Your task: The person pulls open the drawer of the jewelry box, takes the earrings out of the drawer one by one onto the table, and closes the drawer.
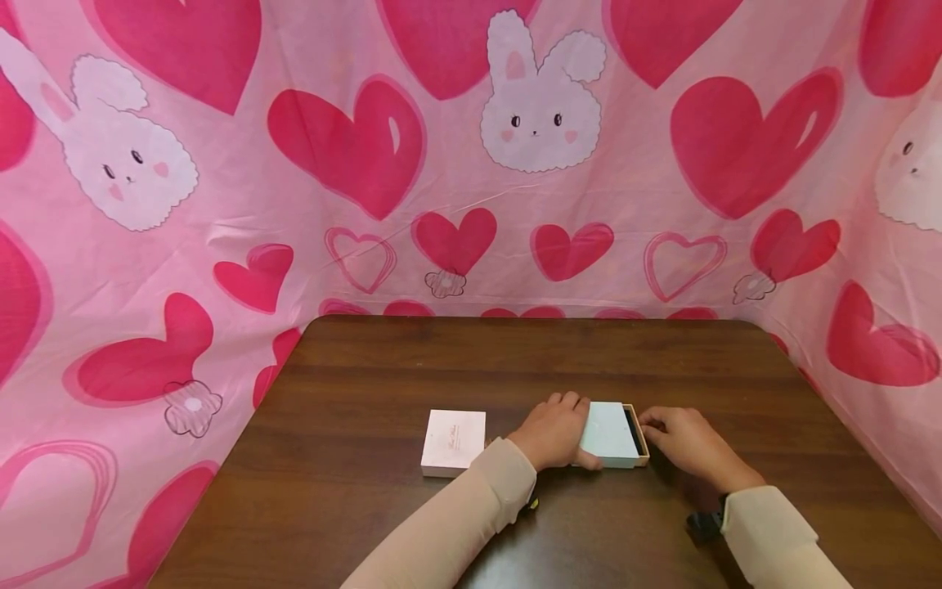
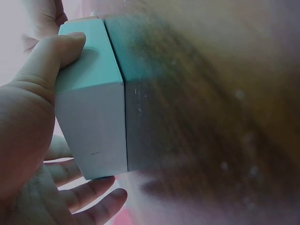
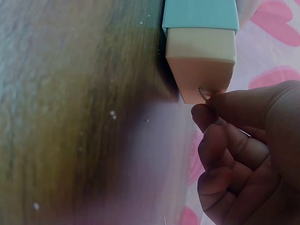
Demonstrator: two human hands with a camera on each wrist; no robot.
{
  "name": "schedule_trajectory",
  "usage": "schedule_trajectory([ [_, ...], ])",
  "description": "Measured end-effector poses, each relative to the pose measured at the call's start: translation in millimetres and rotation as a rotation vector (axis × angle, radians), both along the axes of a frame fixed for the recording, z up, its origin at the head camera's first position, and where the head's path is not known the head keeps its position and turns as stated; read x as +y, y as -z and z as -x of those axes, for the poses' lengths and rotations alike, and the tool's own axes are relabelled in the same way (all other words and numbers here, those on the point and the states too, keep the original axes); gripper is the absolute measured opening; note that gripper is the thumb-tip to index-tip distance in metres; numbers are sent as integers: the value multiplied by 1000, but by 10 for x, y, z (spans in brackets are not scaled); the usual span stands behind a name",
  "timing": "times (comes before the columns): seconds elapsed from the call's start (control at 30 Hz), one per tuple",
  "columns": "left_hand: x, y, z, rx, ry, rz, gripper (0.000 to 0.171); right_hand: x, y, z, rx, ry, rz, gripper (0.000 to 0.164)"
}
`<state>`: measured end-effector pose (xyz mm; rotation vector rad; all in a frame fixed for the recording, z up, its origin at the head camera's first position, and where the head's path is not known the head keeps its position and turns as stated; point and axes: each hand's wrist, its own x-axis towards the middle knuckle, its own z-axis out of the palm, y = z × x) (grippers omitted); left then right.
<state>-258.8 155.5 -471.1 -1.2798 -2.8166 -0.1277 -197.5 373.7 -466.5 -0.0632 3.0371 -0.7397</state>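
Note:
A pale turquoise box sleeve (image 1: 612,432) lies on the table, with a cream drawer (image 3: 201,63) sticking partway out of its right end. Dark material shows inside the open strip of the drawer. My left hand (image 1: 553,427) grips the sleeve from its left end, thumb (image 2: 70,47) along the near side and fingers at the far side. At the drawer's end face, my right hand (image 1: 684,442) pinches a small thin pull loop (image 3: 203,95) between thumb and index finger. The other fingers of that hand are curled in.
A pale pink box (image 1: 454,438) with red lettering lies to the left, close behind my left forearm. Both boxes are on a dark brown wooden table (image 1: 353,393). Pink cloth (image 1: 625,188) with hearts and rabbits hangs around the table's back and sides.

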Motion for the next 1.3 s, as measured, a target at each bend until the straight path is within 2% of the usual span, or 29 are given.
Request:
schedule_trajectory([
  [0.2,2,0,-6,10,-1,-3,96,-15,10,6,48,-26,-12,13],
  [0.43,-2,5,-10,30,3,4,96,-34,37,35,31,-24,-13,14],
  [0.87,-6,22,-4,57,18,-9,96,-73,52,29,102,-56,-12,10],
  [1.3,-14,13,-2,51,28,-14,97,-101,54,45,118,-65,-8,9],
])
